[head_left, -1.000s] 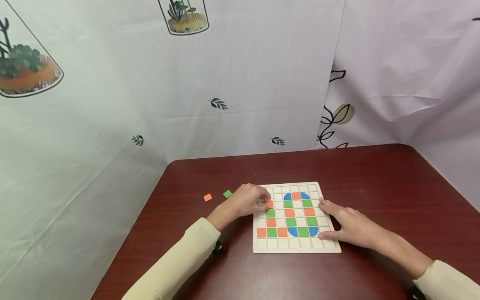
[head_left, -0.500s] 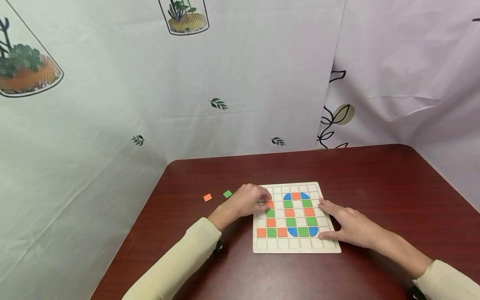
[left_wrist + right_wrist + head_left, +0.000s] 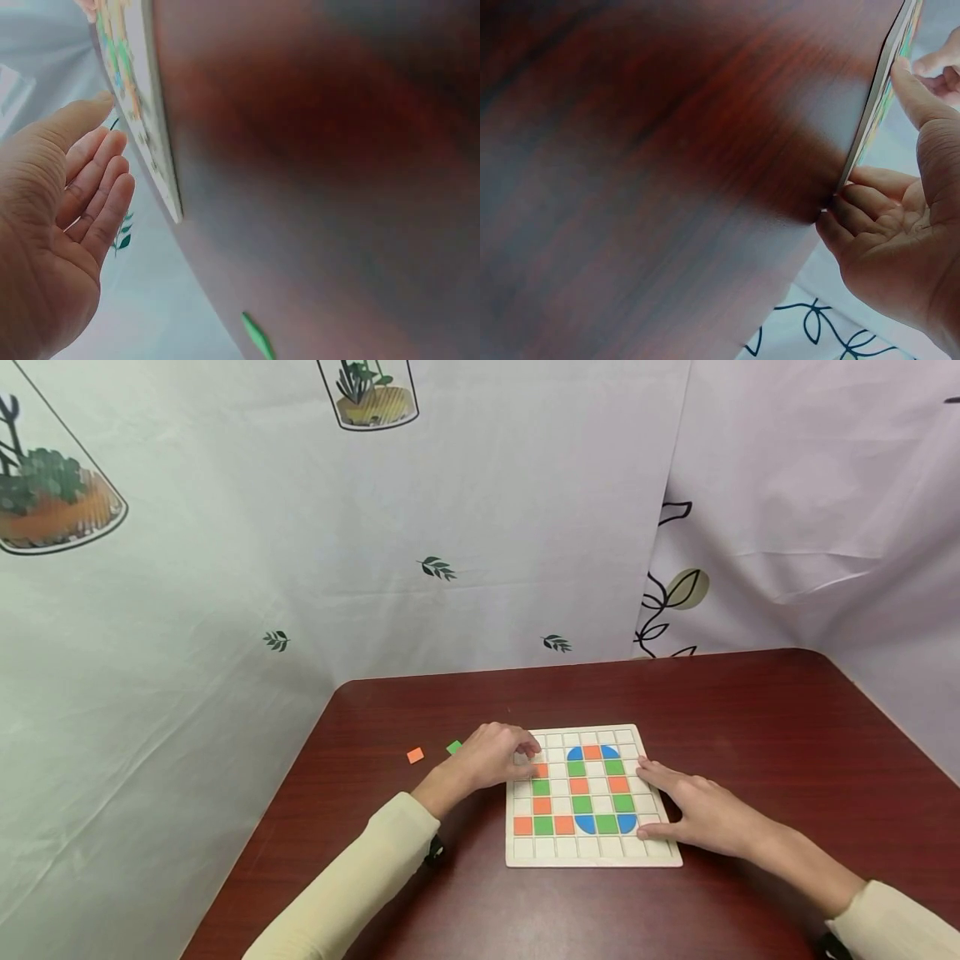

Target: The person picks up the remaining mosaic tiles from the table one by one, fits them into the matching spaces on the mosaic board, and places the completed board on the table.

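Note:
A pale square board (image 3: pixel 592 852) with a grid of shallow cells lies on the table. Orange and green square tiles and blue quarter-round tiles form patterns in it. Over the board's left side my left hand (image 3: pixel 493 755) hovers, its thumb near an orange tile (image 3: pixel 542 771) in the grid. In the left wrist view its loosely bent fingers (image 3: pixel 97 187) are apart from the thumb, with nothing between them. My right hand (image 3: pixel 701 810) rests along the board's right edge. Its thumb and fingers are spread, and the fingertips (image 3: pixel 847 214) touch the edge in the right wrist view.
A loose orange tile (image 3: pixel 416 756) and a loose green tile (image 3: pixel 453 747) lie on the dark red table (image 3: pixel 420 710), left of the board. A pale cloth (image 3: pixel 487 527) with printed plants hangs behind the table.
My left hand has risen slightly and drawn back a little from the orange tile, covering more of the loose green tile. The right hand and the board stay as they were.

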The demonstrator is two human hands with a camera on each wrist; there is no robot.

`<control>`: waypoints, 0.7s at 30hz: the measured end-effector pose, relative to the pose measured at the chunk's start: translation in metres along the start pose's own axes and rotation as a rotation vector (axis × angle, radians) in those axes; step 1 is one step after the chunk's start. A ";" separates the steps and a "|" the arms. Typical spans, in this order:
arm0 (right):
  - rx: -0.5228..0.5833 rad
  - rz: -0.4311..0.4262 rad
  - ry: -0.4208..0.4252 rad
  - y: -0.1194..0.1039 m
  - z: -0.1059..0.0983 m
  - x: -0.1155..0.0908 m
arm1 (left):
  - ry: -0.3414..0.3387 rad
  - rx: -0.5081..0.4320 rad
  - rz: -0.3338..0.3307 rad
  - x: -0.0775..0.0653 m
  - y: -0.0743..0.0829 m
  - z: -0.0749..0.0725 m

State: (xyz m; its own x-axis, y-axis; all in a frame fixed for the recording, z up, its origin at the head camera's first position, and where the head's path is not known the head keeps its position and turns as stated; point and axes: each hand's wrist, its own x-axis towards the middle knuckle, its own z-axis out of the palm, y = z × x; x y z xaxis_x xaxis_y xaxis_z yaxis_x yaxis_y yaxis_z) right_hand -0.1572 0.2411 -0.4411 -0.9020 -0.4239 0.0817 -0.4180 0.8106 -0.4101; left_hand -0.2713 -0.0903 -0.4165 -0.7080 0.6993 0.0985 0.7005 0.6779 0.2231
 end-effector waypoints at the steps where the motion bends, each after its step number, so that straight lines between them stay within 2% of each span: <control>1: 0.000 0.000 0.000 0.000 0.000 0.000 | 0.004 0.001 -0.007 0.000 -0.001 -0.002; 11: 0.005 -0.003 0.000 0.000 0.000 0.000 | 0.076 0.000 -0.053 -0.004 -0.020 -0.030; 15: 0.003 0.001 -0.001 0.000 0.000 0.000 | 0.114 0.001 -0.083 -0.008 -0.029 -0.036; 21: 0.003 0.002 -0.001 0.001 0.000 0.000 | 0.133 -0.030 -0.145 -0.015 -0.041 -0.040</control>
State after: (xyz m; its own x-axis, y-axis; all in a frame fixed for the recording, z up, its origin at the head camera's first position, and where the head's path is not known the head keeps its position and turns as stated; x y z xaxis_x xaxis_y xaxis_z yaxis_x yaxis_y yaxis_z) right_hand -0.1573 0.2416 -0.4419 -0.9028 -0.4227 0.0794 -0.4157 0.8102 -0.4133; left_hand -0.2931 -0.1376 -0.3878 -0.8083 0.5572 0.1901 0.5887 0.7608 0.2732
